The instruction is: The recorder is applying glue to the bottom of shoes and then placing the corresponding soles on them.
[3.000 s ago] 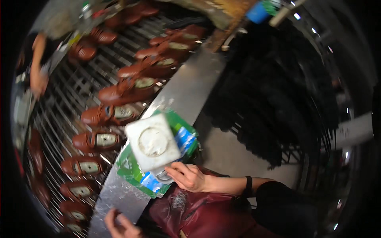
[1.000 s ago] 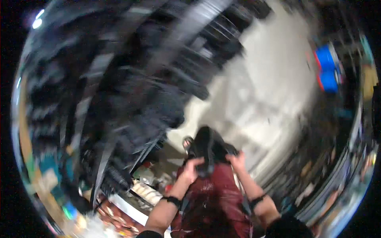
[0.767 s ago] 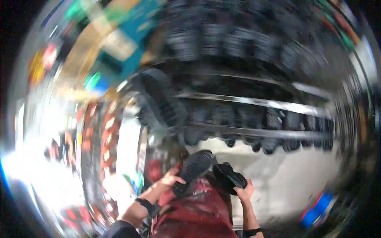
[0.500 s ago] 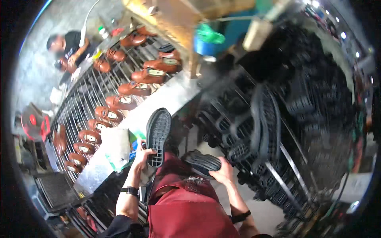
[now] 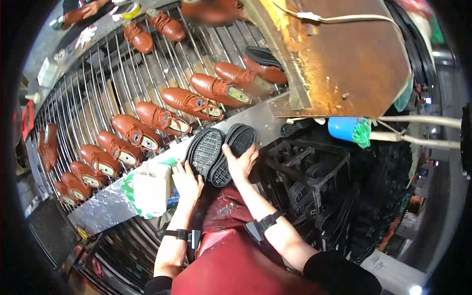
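Two black rubber shoe soles lie side by side, treads up, at the near edge of a metal ledge (image 5: 110,212). My right hand (image 5: 241,164) grips the right shoe sole (image 5: 241,138), thumb on its tread and fingers round its outer edge. Beside the lower left edge of the left shoe sole (image 5: 203,150) is my left hand (image 5: 188,183), its fingers stretched out; the fingertips seem to touch that edge. Beyond the ledge, brown leather shoes (image 5: 189,102) stand in a row on a rack of metal bars (image 5: 110,78).
A white block-shaped bundle (image 5: 151,189) with green wrapping sits on the ledge to the left. A rusty board (image 5: 344,64) juts in from above, with a blue container (image 5: 344,129) below it. Dark racks of black soles (image 5: 305,196) fill the right. Another person's hand (image 5: 91,9) shows far left.
The view has swung toward the shoe rack. Both soles, held apart before, now lie together at the ledge. My right hand has come in to the left, and my left hand's fingers have loosened.
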`<act>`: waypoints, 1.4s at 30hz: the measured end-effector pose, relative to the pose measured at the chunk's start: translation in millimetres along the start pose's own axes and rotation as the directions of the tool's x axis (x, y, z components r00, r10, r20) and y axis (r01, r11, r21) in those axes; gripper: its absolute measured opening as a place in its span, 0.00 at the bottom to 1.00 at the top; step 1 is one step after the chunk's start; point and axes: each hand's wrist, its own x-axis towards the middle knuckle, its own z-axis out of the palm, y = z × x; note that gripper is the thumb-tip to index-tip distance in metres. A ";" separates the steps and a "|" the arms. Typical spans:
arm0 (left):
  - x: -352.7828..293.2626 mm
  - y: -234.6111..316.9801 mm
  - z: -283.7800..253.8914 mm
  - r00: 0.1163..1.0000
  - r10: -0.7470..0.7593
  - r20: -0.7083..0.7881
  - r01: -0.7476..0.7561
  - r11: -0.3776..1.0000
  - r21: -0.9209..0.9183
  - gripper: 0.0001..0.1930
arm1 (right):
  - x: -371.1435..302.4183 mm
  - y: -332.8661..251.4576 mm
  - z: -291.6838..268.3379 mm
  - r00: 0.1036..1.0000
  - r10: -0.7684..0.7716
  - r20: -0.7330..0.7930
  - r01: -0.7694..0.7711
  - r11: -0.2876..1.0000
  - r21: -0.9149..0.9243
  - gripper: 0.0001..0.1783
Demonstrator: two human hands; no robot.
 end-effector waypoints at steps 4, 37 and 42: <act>9.8 2.3 -4.4 0.987 -0.026 0.156 0.061 0.974 -0.219 0.33 | -14.8 -0.5 1.0 0.972 0.168 0.165 -0.144 0.978 -0.149 0.73; 29.7 -1.0 -11.8 0.928 -0.304 0.217 0.307 0.952 0.020 0.34 | 25.7 3.1 7.1 0.710 0.267 0.651 -0.465 0.873 0.149 0.65; 27.9 -28.4 6.4 0.998 -0.025 0.051 0.032 0.988 -0.149 0.13 | 9.9 42.6 34.0 0.865 0.321 0.385 -0.401 0.904 0.148 0.50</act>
